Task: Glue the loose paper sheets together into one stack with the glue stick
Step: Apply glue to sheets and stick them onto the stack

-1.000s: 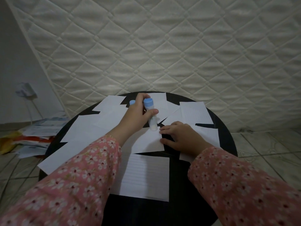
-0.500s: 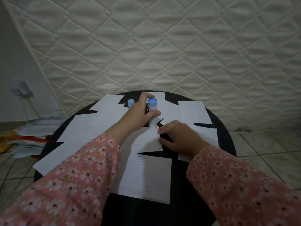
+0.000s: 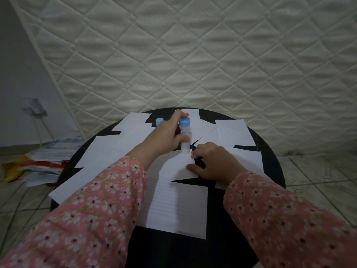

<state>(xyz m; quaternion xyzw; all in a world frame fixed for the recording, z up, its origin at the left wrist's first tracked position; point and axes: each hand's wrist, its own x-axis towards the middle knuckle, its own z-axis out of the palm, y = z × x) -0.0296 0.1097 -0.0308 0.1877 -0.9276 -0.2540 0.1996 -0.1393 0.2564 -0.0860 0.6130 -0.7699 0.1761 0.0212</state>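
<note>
**Gluing the far corner of a pinned sheet**

Pressing down from above, the left hand grips the white glue stick with the blue twist base, fingers and thumb curled round its barrel. The stick stands nearly upright with the blue end up, and its pale tip meets the far corner of the small white paper sheet at the middle of the table. That upright hold likely puts the person's weight straight onto the glue.

Just right of the tip, the right hand rests on the same sheet, its fingers bent and their tips pressing the right edge, thumb nearer along that edge. It seems to pin the sheet so the stick cannot drag it. It grips nothing.

Other loose white paper sheets lie scattered and overlapping across the round black table, with a lined sheet nearest the person. None looks joined yet, so the stack appears barely begun. A blue glue-stick cap stands at the far side, just left of the gripping hand, within easy reach for closing the stick.

Beyond the table leans a quilted white mattress; papers lie heaped on the tiled floor to the left.
</note>
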